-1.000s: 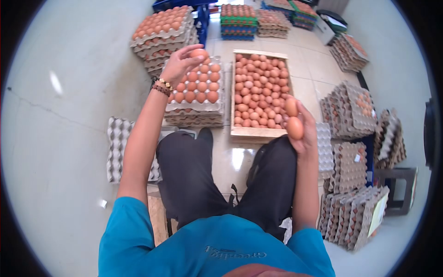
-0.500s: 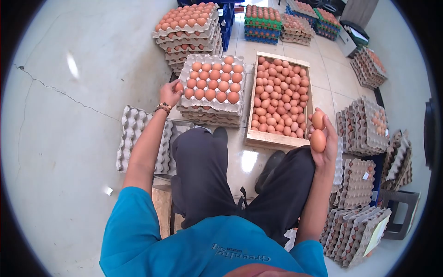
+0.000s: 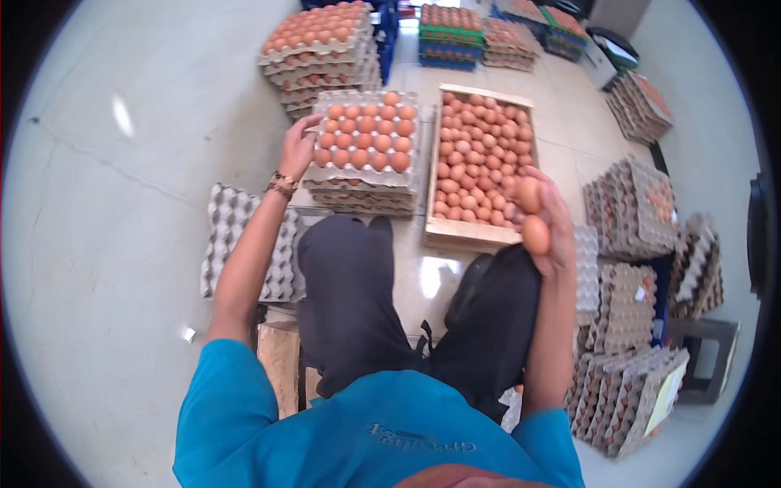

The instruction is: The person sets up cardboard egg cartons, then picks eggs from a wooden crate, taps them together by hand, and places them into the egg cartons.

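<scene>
My left hand (image 3: 299,146) is at the left edge of an egg tray (image 3: 370,176) on top of a short stack. Its fingers look stretched out and somewhat apart. No egg shows in them, though the palm side is hidden. Brown eggs (image 3: 363,140) fill several rows of that tray; a single egg (image 3: 390,98) sits in the far row. My right hand (image 3: 556,228) holds two brown eggs, an upper egg (image 3: 528,195) and a lower egg (image 3: 536,235), above the near right corner of a wooden crate (image 3: 468,235) full of loose eggs (image 3: 484,154).
Empty grey trays (image 3: 232,244) lie left of my legs. A tall stack of filled trays (image 3: 317,49) stands beyond. On the right are more tray stacks (image 3: 630,207) and a dark plastic stool (image 3: 708,358). Green and blue egg trays (image 3: 450,41) stand at the back.
The egg in my left fingers no longer shows, and those fingers have straightened. My right hand has shifted left towards the crate with its two eggs. The whole view has moved slightly.
</scene>
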The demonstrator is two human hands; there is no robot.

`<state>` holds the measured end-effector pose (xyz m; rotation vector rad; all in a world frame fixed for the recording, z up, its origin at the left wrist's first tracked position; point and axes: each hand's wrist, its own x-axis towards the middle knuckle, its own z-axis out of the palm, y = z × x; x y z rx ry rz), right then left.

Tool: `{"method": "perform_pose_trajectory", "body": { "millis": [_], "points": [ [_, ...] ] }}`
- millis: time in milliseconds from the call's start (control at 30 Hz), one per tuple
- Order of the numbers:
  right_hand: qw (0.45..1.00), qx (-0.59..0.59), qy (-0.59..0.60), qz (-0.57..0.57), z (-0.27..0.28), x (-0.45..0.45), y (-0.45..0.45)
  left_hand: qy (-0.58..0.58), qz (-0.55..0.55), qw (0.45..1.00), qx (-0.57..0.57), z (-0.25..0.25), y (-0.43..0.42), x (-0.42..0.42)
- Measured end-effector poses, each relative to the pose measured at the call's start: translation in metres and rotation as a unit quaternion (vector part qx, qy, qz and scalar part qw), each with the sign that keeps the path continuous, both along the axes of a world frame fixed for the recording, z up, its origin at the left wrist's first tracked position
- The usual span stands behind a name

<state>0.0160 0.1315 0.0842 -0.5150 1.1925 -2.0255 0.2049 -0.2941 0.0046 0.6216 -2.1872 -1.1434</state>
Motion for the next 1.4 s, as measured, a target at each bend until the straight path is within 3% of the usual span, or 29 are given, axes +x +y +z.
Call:
{"method": "perform_pose_trajectory", "body": {
  "millis": [33, 100, 200, 267, 367, 500, 533, 700, 833, 1000, 1100, 1133, 1167, 1300, 1400],
  "points": [
    [1.000, -0.008, -0.009, 0.015, 0.000, 0.003, -0.003, 0.019, -0.097, 0.992, 0.078, 0.026, 0.031, -0.015],
    [0.993, -0.030, -0.053, 0.099, -0.003, 0.005, -0.007, -0.016, -0.276, 0.954, 0.114, 0.080, 0.107, -0.034],
    [0.976, -0.060, -0.087, 0.190, -0.005, 0.008, -0.016, -0.038, -0.386, 0.921, 0.014, 0.129, 0.193, -0.049],
    [0.976, -0.058, -0.090, 0.188, 0.000, 0.015, -0.022, -0.015, -0.412, 0.911, -0.013, 0.136, 0.221, -0.062],
    [0.984, -0.038, -0.098, 0.146, 0.003, 0.021, -0.025, -0.070, -0.395, 0.914, -0.061, 0.136, 0.232, -0.070],
    [0.984, -0.043, -0.135, 0.108, -0.005, 0.018, -0.030, 0.002, -0.402, 0.901, 0.163, 0.116, 0.233, -0.082],
    [0.978, -0.055, -0.163, 0.116, -0.004, 0.015, -0.029, 0.005, -0.395, 0.879, 0.267, 0.112, 0.234, -0.083],
    [0.921, -0.161, -0.354, 0.039, -0.026, -0.005, -0.021, 0.058, -0.335, 0.873, 0.350, 0.100, 0.222, -0.086],
    [0.920, -0.148, -0.362, -0.010, -0.018, -0.001, -0.019, 0.065, -0.328, 0.847, 0.414, 0.098, 0.222, -0.087],
    [0.963, -0.152, -0.217, -0.052, -0.022, 0.002, -0.023, 0.061, -0.316, 0.827, 0.461, 0.099, 0.220, -0.087],
    [0.986, -0.112, -0.088, -0.082, -0.020, 0.005, -0.025, 0.022, -0.331, 0.752, 0.569, 0.089, 0.213, -0.086],
    [0.991, -0.077, -0.025, -0.111, -0.020, 0.009, -0.028, -0.003, -0.309, 0.769, 0.560, 0.086, 0.216, -0.085],
    [0.989, -0.043, 0.037, -0.139, -0.019, 0.013, -0.031, -0.022, -0.319, 0.761, 0.565, 0.081, 0.218, -0.084],
    [0.953, -0.089, 0.223, -0.187, -0.016, 0.026, -0.044, -0.073, -0.346, 0.748, 0.562, 0.080, 0.227, -0.085],
    [0.941, -0.041, 0.282, -0.184, -0.013, 0.031, -0.044, -0.096, -0.384, 0.742, 0.541, 0.083, 0.237, -0.088]
  ]
}}
